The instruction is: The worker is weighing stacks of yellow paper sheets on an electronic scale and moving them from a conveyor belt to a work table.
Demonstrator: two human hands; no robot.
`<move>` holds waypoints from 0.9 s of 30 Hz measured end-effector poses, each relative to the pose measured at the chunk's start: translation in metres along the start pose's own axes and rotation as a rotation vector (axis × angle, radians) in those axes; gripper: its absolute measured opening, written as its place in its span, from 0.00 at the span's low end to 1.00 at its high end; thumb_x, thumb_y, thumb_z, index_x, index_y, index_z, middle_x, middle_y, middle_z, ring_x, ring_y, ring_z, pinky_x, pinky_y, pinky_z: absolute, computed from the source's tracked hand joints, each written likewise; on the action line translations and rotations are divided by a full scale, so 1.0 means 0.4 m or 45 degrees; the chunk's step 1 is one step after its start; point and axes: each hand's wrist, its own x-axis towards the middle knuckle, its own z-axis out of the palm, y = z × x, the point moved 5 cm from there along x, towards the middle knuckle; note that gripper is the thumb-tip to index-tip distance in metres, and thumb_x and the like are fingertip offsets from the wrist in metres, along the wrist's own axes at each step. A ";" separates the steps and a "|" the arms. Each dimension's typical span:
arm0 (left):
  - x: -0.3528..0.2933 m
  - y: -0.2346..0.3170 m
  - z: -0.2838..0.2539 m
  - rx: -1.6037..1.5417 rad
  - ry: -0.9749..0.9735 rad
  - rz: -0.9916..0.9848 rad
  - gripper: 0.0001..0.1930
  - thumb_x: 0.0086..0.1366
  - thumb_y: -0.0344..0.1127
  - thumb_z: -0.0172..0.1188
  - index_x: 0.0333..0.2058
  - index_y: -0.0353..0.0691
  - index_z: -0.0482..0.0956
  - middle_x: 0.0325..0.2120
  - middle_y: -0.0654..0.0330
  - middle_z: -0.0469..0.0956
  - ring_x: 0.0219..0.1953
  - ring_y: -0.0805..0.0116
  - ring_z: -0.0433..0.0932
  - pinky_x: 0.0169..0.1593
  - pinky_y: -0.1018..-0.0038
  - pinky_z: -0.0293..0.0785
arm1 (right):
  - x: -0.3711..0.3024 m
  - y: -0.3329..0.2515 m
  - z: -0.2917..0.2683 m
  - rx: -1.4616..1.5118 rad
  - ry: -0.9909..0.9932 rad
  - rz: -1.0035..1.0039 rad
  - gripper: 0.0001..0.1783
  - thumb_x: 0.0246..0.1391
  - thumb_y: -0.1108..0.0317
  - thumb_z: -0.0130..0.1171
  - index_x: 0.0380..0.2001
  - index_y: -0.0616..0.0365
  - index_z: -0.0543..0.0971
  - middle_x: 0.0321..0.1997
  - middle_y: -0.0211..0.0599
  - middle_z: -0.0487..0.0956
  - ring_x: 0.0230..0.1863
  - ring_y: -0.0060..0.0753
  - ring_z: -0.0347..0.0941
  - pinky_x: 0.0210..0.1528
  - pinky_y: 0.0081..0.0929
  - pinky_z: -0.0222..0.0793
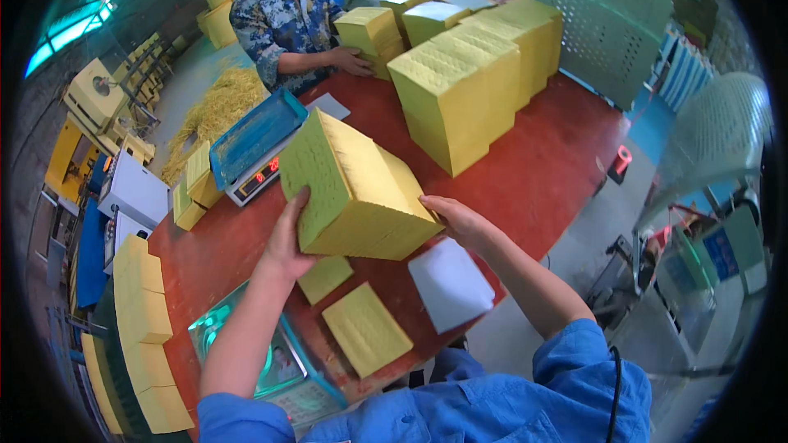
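Note:
A thick block of stacked yellow paper (373, 217) is held tilted above the red table (533, 156), between my two hands. My left hand (287, 234) presses against its left side, thumb up along the face. At the right end, my right hand (460, 217) grips the lower edge with its fingers. Beneath the block lie a yellow paper pile (367, 328), a smaller yellow piece (326, 279) and a white sheet (450, 283). Under my left forearm stands a scale with a shiny metal pan (283, 365).
Tall yellow paper stacks (455, 102) stand at the far right of the table. A scale with a blue tray (258, 135) sits beyond my left hand. Across the table, a person in a patterned shirt (283, 29) touches another stack (369, 33). Yellow blocks (144, 303) line the left edge.

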 end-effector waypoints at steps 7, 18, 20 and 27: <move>0.253 -0.007 0.091 0.153 0.182 -0.074 0.31 0.66 0.61 0.48 0.63 0.52 0.64 0.57 0.58 0.70 0.59 0.53 0.68 0.55 0.36 0.63 | 0.123 -0.093 -0.183 0.057 0.438 -0.028 0.33 0.59 0.43 0.52 0.60 0.54 0.69 0.55 0.35 0.74 0.53 0.34 0.69 0.55 0.37 0.62; 0.393 -0.032 0.212 0.467 0.236 -0.031 0.38 0.58 0.68 0.55 0.58 0.47 0.68 0.52 0.55 0.75 0.54 0.58 0.74 0.50 0.43 0.73 | -0.060 -0.022 -0.152 0.051 0.480 -0.388 0.33 0.59 0.69 0.54 0.66 0.68 0.59 0.71 0.49 0.59 0.69 0.42 0.59 0.68 0.34 0.55; 0.346 -0.017 0.189 0.397 0.207 0.057 0.36 0.59 0.68 0.55 0.56 0.46 0.71 0.49 0.57 0.77 0.52 0.59 0.76 0.49 0.45 0.73 | -0.063 -0.020 -0.118 -0.031 0.417 -0.388 0.32 0.59 0.70 0.54 0.65 0.68 0.61 0.70 0.49 0.61 0.68 0.41 0.59 0.68 0.34 0.55; 0.097 -0.064 0.205 0.775 0.275 0.874 0.47 0.64 0.59 0.56 0.66 0.28 0.48 0.64 0.41 0.59 0.64 0.52 0.63 0.62 0.64 0.64 | -0.240 -0.102 0.167 0.189 0.133 -0.641 0.31 0.57 0.69 0.52 0.64 0.65 0.62 0.60 0.51 0.71 0.62 0.44 0.67 0.63 0.37 0.62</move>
